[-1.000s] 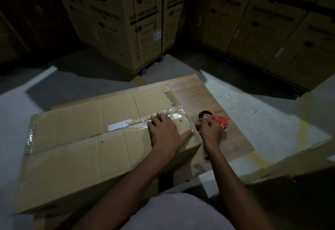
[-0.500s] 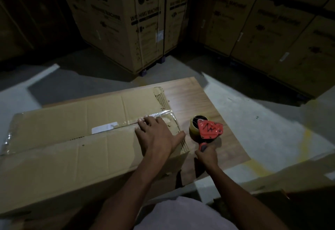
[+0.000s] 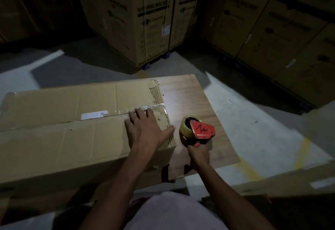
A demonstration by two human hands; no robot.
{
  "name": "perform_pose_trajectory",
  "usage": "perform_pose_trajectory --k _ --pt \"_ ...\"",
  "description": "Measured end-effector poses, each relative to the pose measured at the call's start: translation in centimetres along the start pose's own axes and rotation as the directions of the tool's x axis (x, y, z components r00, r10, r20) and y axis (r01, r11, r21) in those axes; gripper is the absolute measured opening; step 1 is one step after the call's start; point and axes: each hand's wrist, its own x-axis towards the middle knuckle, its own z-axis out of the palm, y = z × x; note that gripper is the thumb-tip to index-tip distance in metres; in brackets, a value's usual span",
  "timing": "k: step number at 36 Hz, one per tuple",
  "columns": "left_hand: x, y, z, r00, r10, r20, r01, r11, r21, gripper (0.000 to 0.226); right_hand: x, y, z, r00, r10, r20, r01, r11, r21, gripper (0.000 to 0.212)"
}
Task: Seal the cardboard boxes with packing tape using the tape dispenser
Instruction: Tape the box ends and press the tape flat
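Since a second ago, we see the right hand (image 3: 198,154) has slid from the top of the red tape dispenser with its roll of clear tape (image 3: 196,132) down to its handle, which it now grips, the dispenser standing on the wood-grain tabletop (image 3: 184,93) just beside the box. The left hand (image 3: 146,130) lies spread, fingers straight, on the long brown cardboard box (image 3: 59,132), at the taped centre seam (image 3: 152,107) near its right end. Large printed cartons (image 3: 145,17) stand behind.

Matt brown cardboard box (image 3: 63,139), glossy clear tape (image 3: 150,107), wood-grain board (image 3: 190,99), red plastic dispenser (image 3: 201,132)
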Motion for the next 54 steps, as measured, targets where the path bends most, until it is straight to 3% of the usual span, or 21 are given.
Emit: perform_pose_trajectory --k 4,6,11,16,19,22,25,28,32,37,45,50,54 --pt "-0.1 0.2 -0.6 1.000 0.000 0.012 0.000 1.000 0.023 0.115 -1.4 -0.2 -1.0 0.991 -0.057 -0.118 0.070 0.992 0.109 0.019" --pt "-0.1 0.2 -0.7 1.000 0.000 0.017 -0.001 1.000 0.019 0.115 -1.9 -0.6 -1.3 0.991 -0.076 -0.112 0.091 0.987 0.131 0.027" --pt "-0.4 0.1 -1.3 0.999 0.013 0.046 -0.014 1.000 0.013 0.113 -3.7 -2.3 -2.2 0.967 -0.196 -0.160 0.225 0.956 0.186 0.020" --pt "-0.5 -0.4 -1.8 0.996 0.056 0.073 -0.056 0.998 -0.008 0.110 -6.1 -3.8 -3.3 0.880 -0.415 -0.232 0.461 0.864 0.204 0.013" --pt "0.0 -1.2 -2.2 0.982 0.094 0.165 -0.087 0.995 -0.050 0.096 -8.2 -4.6 -3.9 0.815 -0.525 -0.246 0.576 0.777 0.252 0.011" --pt "1.1 -1.9 -3.4 0.944 0.129 0.304 -0.085 0.985 -0.151 0.077 -10.0 -5.7 -4.8 0.791 -0.572 -0.216 0.611 0.729 0.309 0.021" --pt "1.4 -2.5 -5.2 0.951 0.200 0.236 -0.048 0.849 -0.526 0.062 -11.5 -7.0 -5.0 0.805 -0.569 -0.169 0.581 0.697 0.419 0.026" --pt "1.6 -3.3 -6.8 0.960 0.219 0.176 -0.025 0.690 -0.724 0.074 -12.8 -8.3 -5.0 0.814 -0.566 -0.128 0.549 0.680 0.486 0.035" --pt "2.3 -4.1 -8.0 0.899 0.283 0.333 0.200 0.411 -0.889 0.084 -14.2 -9.3 -4.9 0.786 -0.614 -0.078 0.565 0.660 0.496 0.030" --pt "3.1 -5.6 -9.0 0.779 0.439 0.448 0.350 0.288 -0.891 0.091 -15.7 -9.7 -4.2 0.752 -0.659 -0.034 0.580 0.635 0.511 0.024" --pt "3.1 -7.6 -8.9 0.786 0.494 0.372 0.335 0.165 -0.928 0.063 -17.5 -9.2 -2.4 0.755 -0.656 0.008 0.505 0.588 0.632 0.021" --pt "2.3 -8.4 -8.4 0.719 0.530 0.449 0.463 0.117 -0.879 0.036 -18.4 -8.4 -2.2 0.736 -0.673 0.066 0.408 0.520 0.751 0.013" --pt "1.7 -9.2 -8.4 0.637 0.558 0.532 0.633 0.016 -0.774 0.026 -19.0 -7.9 -2.2 0.739 -0.672 0.042 0.408 0.497 0.766 0.014"
